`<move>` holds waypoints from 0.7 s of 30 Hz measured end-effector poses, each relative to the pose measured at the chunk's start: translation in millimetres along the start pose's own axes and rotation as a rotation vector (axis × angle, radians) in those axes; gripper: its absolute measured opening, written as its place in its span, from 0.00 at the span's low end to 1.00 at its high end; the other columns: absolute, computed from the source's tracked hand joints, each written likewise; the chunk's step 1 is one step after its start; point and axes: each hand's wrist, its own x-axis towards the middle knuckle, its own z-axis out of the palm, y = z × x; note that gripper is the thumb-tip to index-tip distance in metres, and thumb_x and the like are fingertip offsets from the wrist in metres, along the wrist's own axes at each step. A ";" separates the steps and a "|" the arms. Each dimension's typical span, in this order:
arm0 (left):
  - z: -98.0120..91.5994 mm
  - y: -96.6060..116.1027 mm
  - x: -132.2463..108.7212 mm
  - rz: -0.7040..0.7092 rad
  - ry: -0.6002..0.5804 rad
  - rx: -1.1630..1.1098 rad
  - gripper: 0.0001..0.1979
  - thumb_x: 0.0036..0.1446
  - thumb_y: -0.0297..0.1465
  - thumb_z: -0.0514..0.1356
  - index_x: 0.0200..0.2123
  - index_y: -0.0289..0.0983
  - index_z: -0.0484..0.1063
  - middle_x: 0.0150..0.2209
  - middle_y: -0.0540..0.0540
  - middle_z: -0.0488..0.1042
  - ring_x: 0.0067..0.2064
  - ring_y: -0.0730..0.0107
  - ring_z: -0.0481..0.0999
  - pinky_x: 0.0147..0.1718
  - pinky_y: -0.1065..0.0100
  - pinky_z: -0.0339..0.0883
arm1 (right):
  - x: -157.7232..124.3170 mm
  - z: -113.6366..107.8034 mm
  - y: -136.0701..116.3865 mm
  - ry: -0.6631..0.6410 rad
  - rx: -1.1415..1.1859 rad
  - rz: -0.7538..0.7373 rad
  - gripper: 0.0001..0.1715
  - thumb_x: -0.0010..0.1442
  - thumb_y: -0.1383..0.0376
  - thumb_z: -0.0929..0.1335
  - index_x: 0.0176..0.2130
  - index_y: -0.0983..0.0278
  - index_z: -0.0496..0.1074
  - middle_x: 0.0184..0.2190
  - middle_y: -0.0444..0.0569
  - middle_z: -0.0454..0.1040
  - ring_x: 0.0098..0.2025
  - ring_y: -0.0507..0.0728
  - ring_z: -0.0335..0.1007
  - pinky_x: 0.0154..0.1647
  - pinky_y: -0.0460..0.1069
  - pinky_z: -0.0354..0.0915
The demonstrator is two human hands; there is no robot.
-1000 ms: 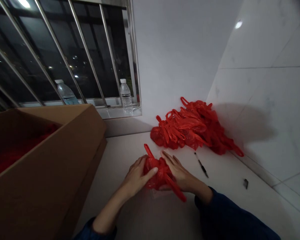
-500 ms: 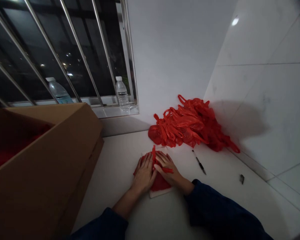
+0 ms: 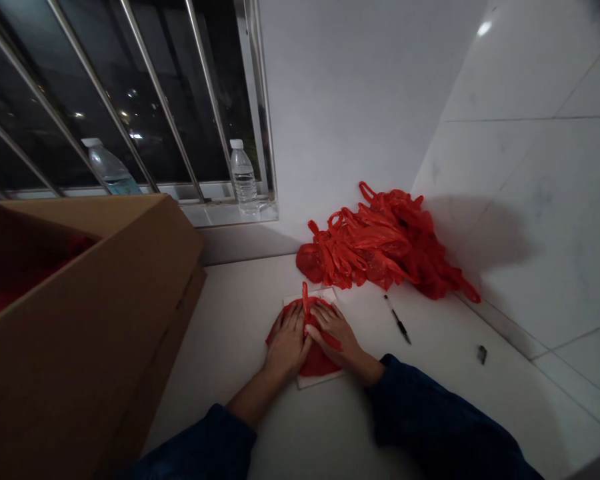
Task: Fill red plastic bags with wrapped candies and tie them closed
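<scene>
A red plastic bag (image 3: 318, 361) lies flattened on a white square sheet (image 3: 329, 297), with one handle strip standing up between my hands. My left hand (image 3: 289, 341) and my right hand (image 3: 330, 331) both press flat on the bag, fingers apart and not gripping it. To the upper right, a heap of crumpled red plastic bags (image 3: 375, 243) sits against the wall. A black pen (image 3: 398, 326) lies to the right of my right hand.
A large open cardboard box (image 3: 90, 313) with red contents (image 3: 15, 280) stands to my left. Several steel window bars (image 3: 160, 93) and two water bottles (image 3: 243, 179) are ahead. White tiled wall rises right. A small dark object (image 3: 482, 355) lies near it.
The bag, bunched between my hands earlier, now lies flattened on the white sheet. My hands have moved closer together and press down on it. The view has shifted slightly.
</scene>
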 end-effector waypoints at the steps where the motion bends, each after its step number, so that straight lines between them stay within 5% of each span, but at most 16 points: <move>1: 0.5 -0.2 -0.6 -0.002 0.007 -0.014 0.28 0.64 0.32 0.49 0.65 0.28 0.56 0.66 0.33 0.57 0.69 0.54 0.51 0.66 0.47 0.44 | -0.2 0.4 -0.5 0.006 0.007 0.000 0.29 0.69 0.57 0.59 0.64 0.66 0.61 0.64 0.56 0.63 0.67 0.62 0.53 0.68 0.63 0.45; 7: -21.8 7.9 0.5 -0.003 0.078 -0.078 0.18 0.63 0.33 0.54 0.54 0.36 0.69 0.59 0.38 0.69 0.62 0.54 0.64 0.61 0.50 0.56 | 4.3 -21.3 -6.7 0.173 0.212 0.027 0.20 0.69 0.58 0.59 0.49 0.61 0.75 0.51 0.52 0.76 0.57 0.60 0.68 0.63 0.59 0.56; 11: -66.9 33.9 17.5 0.037 0.116 -0.144 0.09 0.63 0.32 0.55 0.43 0.40 0.74 0.46 0.43 0.77 0.50 0.58 0.74 0.51 0.58 0.66 | 13.7 -66.3 -9.5 0.286 0.256 0.050 0.29 0.71 0.55 0.56 0.31 0.63 0.77 0.35 0.50 0.80 0.40 0.57 0.75 0.46 0.51 0.66; 15: -120.3 78.2 39.8 0.124 0.113 -0.212 0.10 0.64 0.30 0.52 0.45 0.40 0.71 0.44 0.46 0.77 0.47 0.64 0.75 0.47 0.65 0.66 | 21.0 -118.8 -18.5 0.444 0.315 0.151 0.34 0.69 0.48 0.56 0.22 0.64 0.70 0.19 0.45 0.72 0.23 0.54 0.68 0.28 0.47 0.62; 17: -144.1 104.1 47.4 0.168 0.061 -0.220 0.11 0.62 0.32 0.55 0.47 0.39 0.70 0.43 0.46 0.77 0.44 0.63 0.76 0.44 0.65 0.68 | 21.4 -142.6 -25.5 0.577 0.336 0.201 0.34 0.67 0.47 0.58 0.19 0.63 0.68 0.16 0.45 0.69 0.21 0.53 0.66 0.27 0.47 0.61; 21: -171.4 157.3 56.4 0.296 -0.203 -0.080 0.32 0.53 0.50 0.62 0.52 0.32 0.64 0.48 0.36 0.75 0.45 0.53 0.76 0.39 0.62 0.69 | 12.3 -181.0 -35.7 0.723 0.382 0.214 0.33 0.64 0.46 0.63 0.17 0.63 0.65 0.14 0.43 0.67 0.19 0.51 0.63 0.24 0.47 0.60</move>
